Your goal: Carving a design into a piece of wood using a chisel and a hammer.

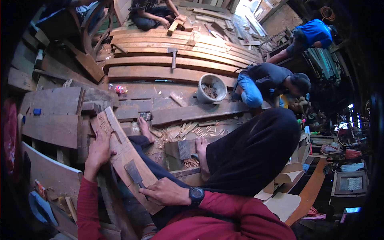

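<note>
Broad flat grey-metal chisel (135, 173) over long light-brown wooden plank (127, 152), by dark-trousered L leg (162, 171).
R-hand grip (165, 192) clamped on chisel hdl.; L-hand grip (100, 150) on plank's far end, thumb apart from fingers. Risk: chisel may skid twd L-hand grip if plank shifts.

Chisel (133, 171) over near half of board (125, 149); bucket (215, 80) farther right; hammer (173, 57) left of bucket, lying across far beams (144, 73).
</note>
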A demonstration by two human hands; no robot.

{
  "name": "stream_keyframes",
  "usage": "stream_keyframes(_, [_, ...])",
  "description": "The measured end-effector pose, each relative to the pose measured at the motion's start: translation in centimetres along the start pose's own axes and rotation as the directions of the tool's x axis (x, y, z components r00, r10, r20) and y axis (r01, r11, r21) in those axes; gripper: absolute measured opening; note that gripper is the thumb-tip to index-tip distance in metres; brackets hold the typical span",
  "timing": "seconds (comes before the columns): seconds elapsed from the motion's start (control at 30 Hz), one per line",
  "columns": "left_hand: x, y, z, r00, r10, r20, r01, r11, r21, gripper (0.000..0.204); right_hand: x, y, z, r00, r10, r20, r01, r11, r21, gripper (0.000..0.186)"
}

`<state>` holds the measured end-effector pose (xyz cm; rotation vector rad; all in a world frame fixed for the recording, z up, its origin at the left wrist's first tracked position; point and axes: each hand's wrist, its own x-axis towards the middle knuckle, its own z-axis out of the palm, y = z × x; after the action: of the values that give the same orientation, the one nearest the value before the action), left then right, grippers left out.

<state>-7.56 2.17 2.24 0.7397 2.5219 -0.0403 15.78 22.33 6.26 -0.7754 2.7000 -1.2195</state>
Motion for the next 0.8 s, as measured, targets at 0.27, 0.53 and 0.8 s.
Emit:
stream_keyframes(0.27, [-0.5,0.5,-0.9,1.000,-0.003,-0.017,0.003,1.000,0.029,0.100,0.2,0.1,-0.6,0.997,0.046,0.068,-0.044,0.999,-0.024,0.047])
stream_keyframes(0.53, [-1.2,0.0,-0.9,0.999,0.007,-0.046,-0.007,1.000,0.011,0.099,0.8,-0.7,-0.3,0.998,0.030,0.051,-0.031,0.999,0.014,0.044])
stream_keyframes(0.8, [-0.9,0.6,-0.7,1.000,-0.023,0.013,0.023,0.999,0.027,0.099,0.7,-0.6,-0.3,1.000,0.016,0.009,-0.016,1.000,0.008,0.041])
